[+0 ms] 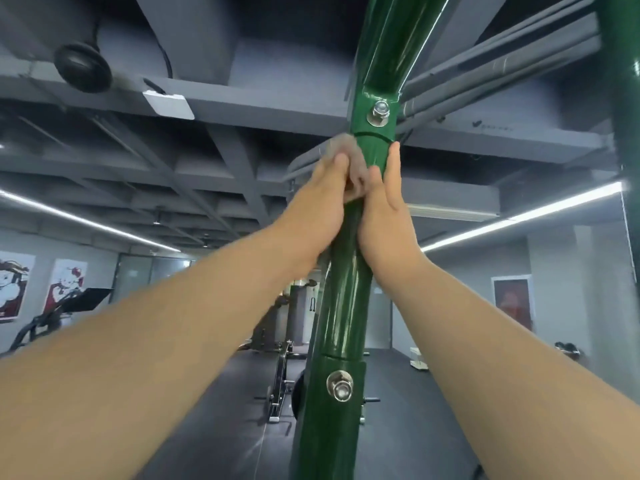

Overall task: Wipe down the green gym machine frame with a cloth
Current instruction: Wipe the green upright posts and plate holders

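Reaching overhead, I press the cloth [346, 157] with my left hand [322, 199], fingers curled on it, against the green post [346, 289]. My right hand [384, 209] lies open and flat on the post, probably to steady me.

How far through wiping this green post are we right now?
Done: cannot tell; the glossy green post shows no clear wiped line. In hand: the left hand presses a grey cloth on the post just below the upper bolt; the right hand lies flat opposite. Left: likely the joint above and the lower bolt area.
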Available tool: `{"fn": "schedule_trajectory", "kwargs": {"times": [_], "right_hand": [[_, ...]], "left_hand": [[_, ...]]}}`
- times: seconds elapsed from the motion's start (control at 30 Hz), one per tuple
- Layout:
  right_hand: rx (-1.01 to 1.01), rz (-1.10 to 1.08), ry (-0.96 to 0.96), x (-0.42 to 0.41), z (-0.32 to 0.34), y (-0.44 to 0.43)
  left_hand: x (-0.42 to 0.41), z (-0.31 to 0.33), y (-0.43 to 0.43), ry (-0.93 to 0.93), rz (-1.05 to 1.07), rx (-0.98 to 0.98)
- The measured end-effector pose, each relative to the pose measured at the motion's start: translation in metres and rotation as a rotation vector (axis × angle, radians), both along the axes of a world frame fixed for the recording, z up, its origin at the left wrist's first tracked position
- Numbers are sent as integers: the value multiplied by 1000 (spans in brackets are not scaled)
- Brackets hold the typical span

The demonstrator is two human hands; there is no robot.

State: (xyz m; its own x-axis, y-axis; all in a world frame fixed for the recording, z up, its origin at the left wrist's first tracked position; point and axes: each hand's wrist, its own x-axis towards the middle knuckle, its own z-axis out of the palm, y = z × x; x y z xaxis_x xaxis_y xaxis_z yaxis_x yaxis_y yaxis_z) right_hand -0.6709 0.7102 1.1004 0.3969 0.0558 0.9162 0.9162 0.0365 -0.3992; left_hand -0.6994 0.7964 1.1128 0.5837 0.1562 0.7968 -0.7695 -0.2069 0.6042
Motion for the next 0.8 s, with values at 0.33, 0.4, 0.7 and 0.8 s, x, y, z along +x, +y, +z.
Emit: {"fn": "schedule_trajectory", "kwargs": {"times": [0.33,0.4,0.7,0.8], "right_hand": [[-187,47,245,-8,-96,-16],[-168,86,286,-13,-109,-11],[-43,304,512,-25,-141,-10],[-21,245,549,-29,-160,-8]], "left_hand": [[36,-80,19,293,81,-69],[18,-134,26,280,111,-15],[-5,-84,14,202,-46,-33],[8,-132,20,385,21,-131]]}}
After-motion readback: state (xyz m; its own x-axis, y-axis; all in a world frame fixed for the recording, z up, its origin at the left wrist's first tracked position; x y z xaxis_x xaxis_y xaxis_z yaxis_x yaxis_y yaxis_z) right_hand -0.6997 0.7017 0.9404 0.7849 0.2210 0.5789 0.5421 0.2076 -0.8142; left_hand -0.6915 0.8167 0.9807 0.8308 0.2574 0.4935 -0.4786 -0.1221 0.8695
